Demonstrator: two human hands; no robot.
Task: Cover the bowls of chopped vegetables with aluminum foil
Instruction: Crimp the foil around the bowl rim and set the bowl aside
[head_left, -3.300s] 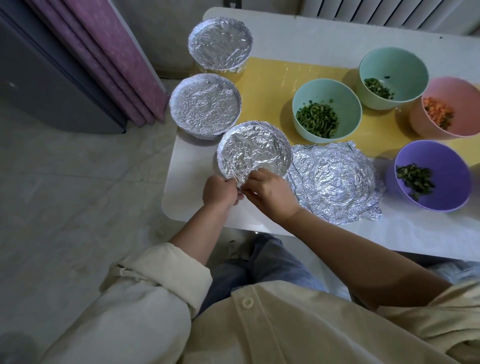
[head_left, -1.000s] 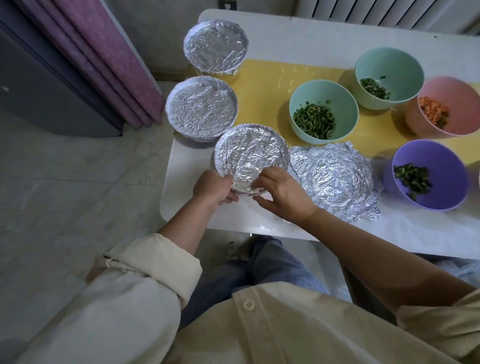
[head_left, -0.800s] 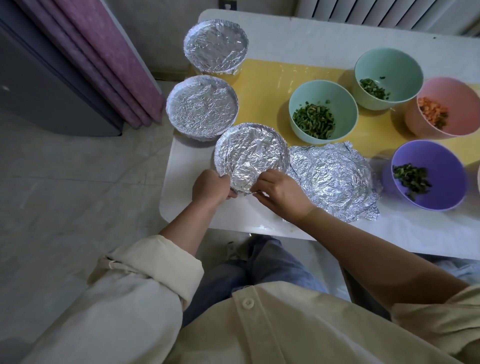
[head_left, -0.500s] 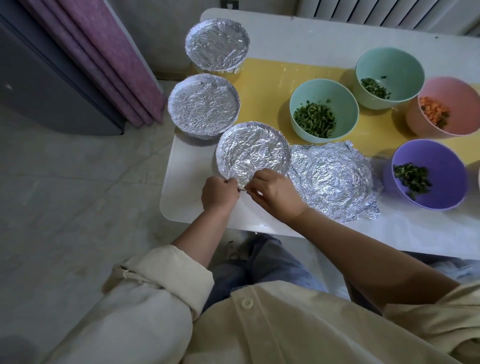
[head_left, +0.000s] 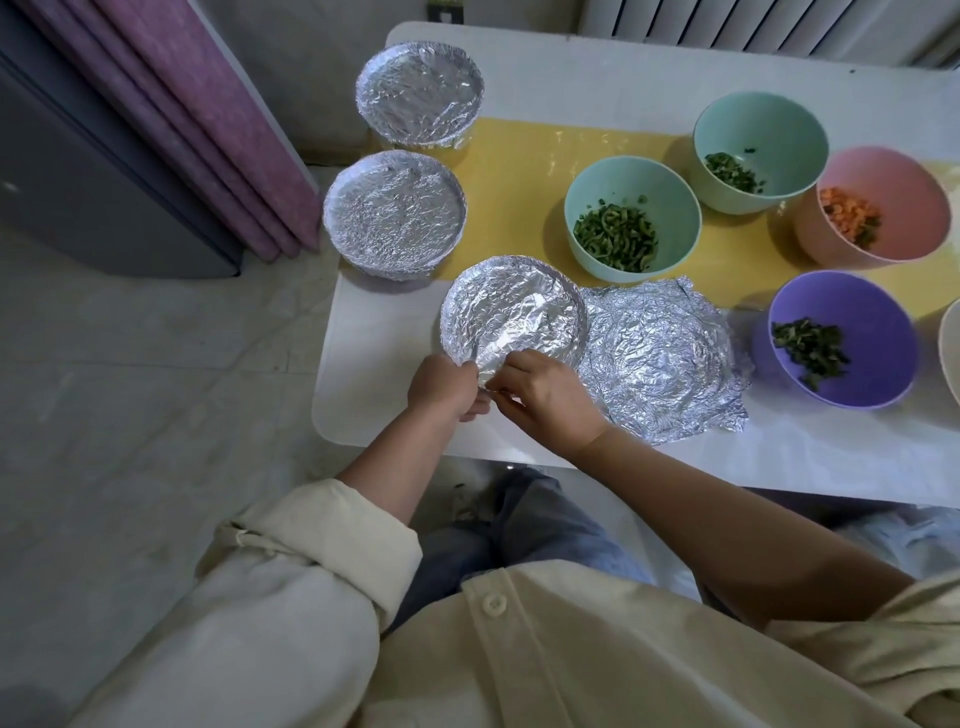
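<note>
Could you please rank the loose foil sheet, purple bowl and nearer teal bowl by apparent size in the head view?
1. Foil sheet, largest.
2. Purple bowl and nearer teal bowl look alike; purple is closer, so unranked.

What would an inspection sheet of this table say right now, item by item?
Surface: white table with a yellow mat.
Job's things: far covered bowl, middle covered bowl and nearest covered bowl wear foil; teal bowl, green bowl, pink bowl and purple bowl stand open with chopped vegetables; loose foil sheet lies beside the nearest one.
Clutter: nothing seen.
Grippers: left hand and right hand pinch the foil at the nearest bowl's near rim.
Cables: nothing seen.
Surroundings: purple curtain, radiator, tiled floor.
</note>
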